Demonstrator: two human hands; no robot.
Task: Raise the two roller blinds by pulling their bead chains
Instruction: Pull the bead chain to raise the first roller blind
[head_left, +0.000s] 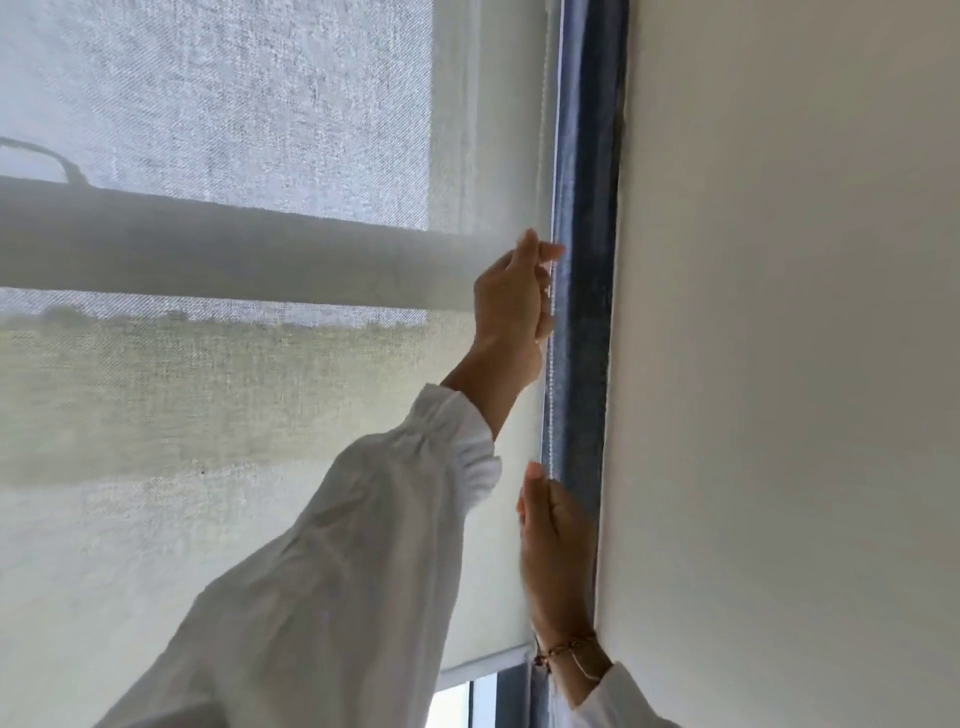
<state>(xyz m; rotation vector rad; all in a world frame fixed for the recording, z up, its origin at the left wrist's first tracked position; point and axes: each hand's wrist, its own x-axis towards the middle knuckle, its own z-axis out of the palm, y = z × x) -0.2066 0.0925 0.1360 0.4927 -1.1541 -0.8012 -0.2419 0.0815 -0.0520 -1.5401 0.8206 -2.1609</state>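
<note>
A pale, see-through roller blind (208, 415) covers most of the window, its bottom bar (483, 667) low at the right. A white bead chain (548, 395) hangs along the blind's right edge, beside the blue frame. My left hand (511, 296) is raised high and pinches the chain between thumb and fingers. My right hand (553, 545) is lower on the same chain, fingers closed around it, a thin bracelet on the wrist. Only one blind is in view.
A blue window frame (587, 260) runs top to bottom right of the chain. A plain white wall (779, 364) fills the right side. A strip of bare glass (467, 699) shows under the bottom bar. A horizontal rail shows dimly through the fabric.
</note>
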